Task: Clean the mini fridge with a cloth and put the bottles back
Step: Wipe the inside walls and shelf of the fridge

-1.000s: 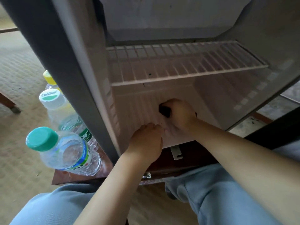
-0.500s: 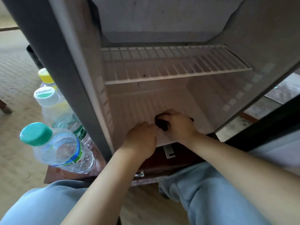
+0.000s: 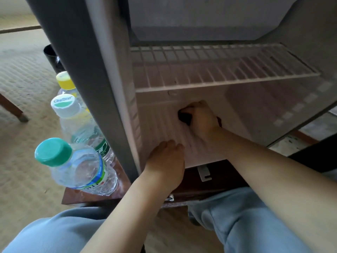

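Cloth [image 3: 184, 116], dark and bunched, sits on the mini fridge [image 3: 255, 110] floor under the right hand [image 3: 202, 121], fingers [image 3: 196, 106] curled tight round it for scrubbing. The left hand [image 3: 166, 161] rests at the front edge, loosely bent and empty, seemingly bracing. Bottles [image 3: 80, 167] stand outside, left, clearing room.

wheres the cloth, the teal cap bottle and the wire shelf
cloth [image 3: 184, 116]: head view, on its dark exposed end.
teal cap bottle [image 3: 82, 170]: head view, on the clear body below the cap.
wire shelf [image 3: 218, 68]: head view, on the middle of the grid.
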`<state>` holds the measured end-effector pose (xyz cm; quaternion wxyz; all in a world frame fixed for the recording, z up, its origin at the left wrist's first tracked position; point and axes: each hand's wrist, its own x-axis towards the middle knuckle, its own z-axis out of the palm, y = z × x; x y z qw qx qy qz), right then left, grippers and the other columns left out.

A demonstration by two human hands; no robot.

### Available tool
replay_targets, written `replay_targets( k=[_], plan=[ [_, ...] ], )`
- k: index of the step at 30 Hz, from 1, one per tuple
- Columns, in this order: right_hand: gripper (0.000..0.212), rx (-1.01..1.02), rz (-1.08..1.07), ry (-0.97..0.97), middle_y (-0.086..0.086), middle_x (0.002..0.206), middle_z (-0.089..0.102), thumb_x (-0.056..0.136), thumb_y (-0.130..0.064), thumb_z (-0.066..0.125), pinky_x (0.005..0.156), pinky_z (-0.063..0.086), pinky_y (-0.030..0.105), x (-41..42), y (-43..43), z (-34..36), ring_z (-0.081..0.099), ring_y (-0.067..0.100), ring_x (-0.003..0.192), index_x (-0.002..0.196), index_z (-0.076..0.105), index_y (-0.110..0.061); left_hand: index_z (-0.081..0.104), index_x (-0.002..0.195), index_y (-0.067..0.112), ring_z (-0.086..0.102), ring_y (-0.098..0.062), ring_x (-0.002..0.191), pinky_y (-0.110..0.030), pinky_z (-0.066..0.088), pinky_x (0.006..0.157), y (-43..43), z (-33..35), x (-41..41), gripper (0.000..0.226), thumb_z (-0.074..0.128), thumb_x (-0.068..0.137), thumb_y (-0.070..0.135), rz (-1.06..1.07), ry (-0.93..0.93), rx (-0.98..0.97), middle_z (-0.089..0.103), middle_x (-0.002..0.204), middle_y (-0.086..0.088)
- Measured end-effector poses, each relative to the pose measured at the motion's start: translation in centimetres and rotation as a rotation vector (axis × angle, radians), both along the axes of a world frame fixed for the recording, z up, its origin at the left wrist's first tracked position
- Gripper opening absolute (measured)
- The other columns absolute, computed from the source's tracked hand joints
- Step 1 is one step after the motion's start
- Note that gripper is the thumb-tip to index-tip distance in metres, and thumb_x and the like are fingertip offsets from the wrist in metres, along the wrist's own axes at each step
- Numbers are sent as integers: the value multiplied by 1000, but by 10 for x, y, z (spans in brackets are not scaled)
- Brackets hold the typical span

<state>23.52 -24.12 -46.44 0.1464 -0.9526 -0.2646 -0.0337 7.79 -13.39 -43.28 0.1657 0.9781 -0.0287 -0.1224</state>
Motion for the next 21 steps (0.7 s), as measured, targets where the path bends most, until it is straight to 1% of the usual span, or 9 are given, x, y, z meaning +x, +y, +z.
replay_targets(
  k=[2,4,7,9,11,13,15,19,21],
  plan=[
    [32,-67,-40,-6,11,127,54,88,-16,58,98,41,35,24,18,4,46,28,119,120,65,-19,34,141,17,34,-24,128,-34,32,107,0,0,1,40,35,101,21,-13,-12,8,34,143,-4],
    [31,-107,-29,-13,11,129,55,93,-18,56,100,41,31,41,28,6,49,26,119,122,64,-13,35,139,17,35,-24,127,-34,32,106,1,-2,3,39,35,101,22,-18,-16,14,35,142,-4],
    [32,-140,-1,-2,12,134,51,99,-21,52,101,36,26,37,27,4,44,26,123,127,60,-9,37,138,16,37,-25,124,-34,33,104,0,-3,6,39,36,100,22,0,1,-13,37,139,-5],
    [29,-142,4,-23,13,127,54,98,-21,52,92,39,27,18,13,5,43,28,118,122,64,-11,37,138,15,38,-26,122,-33,32,104,-2,-2,7,39,36,100,22,-12,8,-7,39,138,-7],
    [27,-146,39,14,14,115,56,94,-19,54,81,39,28,-5,-6,6,44,29,110,116,68,-14,34,139,15,39,-27,122,-35,30,106,-5,-1,5,40,36,100,22,-23,11,-1,39,138,-7],
    [28,-171,74,39,16,111,55,91,-16,57,78,41,32,-19,-21,6,45,30,106,116,69,-14,32,141,15,38,-27,124,-36,29,108,-9,0,4,42,36,100,22,-26,24,-4,38,141,-7],
    [28,-196,64,52,16,110,55,91,-18,59,78,44,33,-19,-25,6,46,29,105,118,68,-15,31,143,15,37,-27,127,-38,27,110,-12,1,1,44,36,100,22,-34,26,6,36,144,-7],
    [33,-251,21,70,13,117,52,94,-19,56,83,40,28,-1,-7,7,44,27,111,126,63,-18,29,144,16,36,-27,127,-37,27,110,-7,3,0,46,38,99,18,-24,14,9,35,143,-6],
    [33,-227,-25,93,13,124,52,95,-19,56,86,39,25,12,5,11,47,27,114,127,59,-12,29,143,17,35,-27,127,-40,25,111,-2,3,2,44,37,99,21,-4,8,44,36,142,-7]
  ],
)
